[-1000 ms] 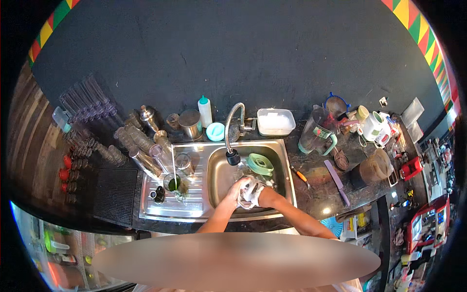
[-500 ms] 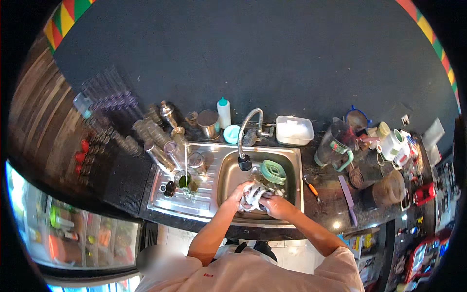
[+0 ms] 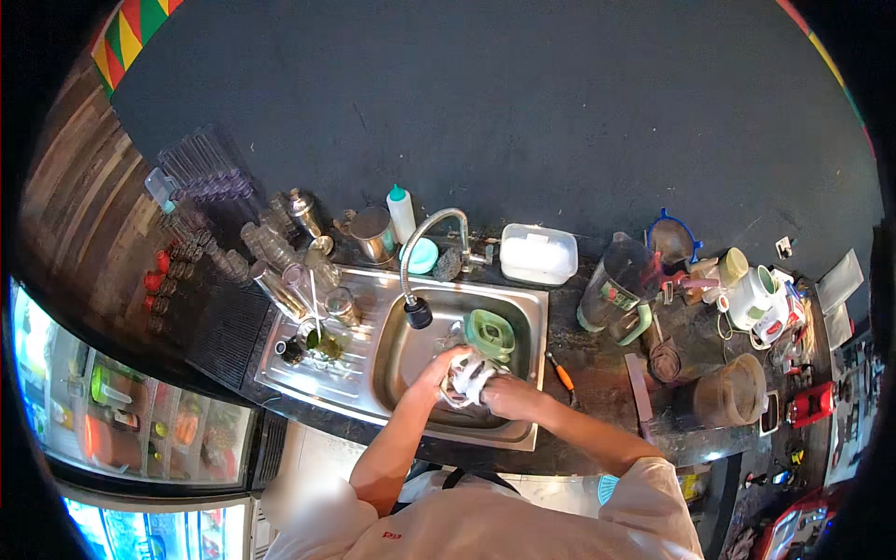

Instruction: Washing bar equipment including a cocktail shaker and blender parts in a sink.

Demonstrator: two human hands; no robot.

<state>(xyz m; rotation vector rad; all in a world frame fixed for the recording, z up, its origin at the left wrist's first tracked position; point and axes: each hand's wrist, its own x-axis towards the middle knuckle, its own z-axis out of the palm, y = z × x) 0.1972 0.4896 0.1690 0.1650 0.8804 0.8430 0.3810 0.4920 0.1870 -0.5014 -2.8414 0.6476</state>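
Observation:
Over the front part of the steel sink [image 3: 381,373], both my hands are closed on a crumpled black-and-white bundle [image 3: 469,378], wet and foamy; it looks like cloth, but its exact kind is unclear. My left hand [image 3: 442,370] grips it from the left, and my right hand [image 3: 511,399] presses in from the right with its fingertips partly hidden. Just beyond them, green plastic containers [image 3: 490,331] sit nested in the basin. A flexible faucet [image 3: 418,313] hangs down over the basin to the left, with no running water visible.
On the drainboard [image 3: 299,373] stand metal and clear cups [image 3: 343,306]. Behind the sink are a squeeze bottle [image 3: 401,215] and a white tub [image 3: 539,254]. To the right lie an orange-handled tool [image 3: 562,373], a blender jug [image 3: 616,285] and a brown-tinted container [image 3: 728,392].
The whole view has swung, so the sink and counter appear farther left. Both hands keep hold of the bundle, which has turned slightly between them.

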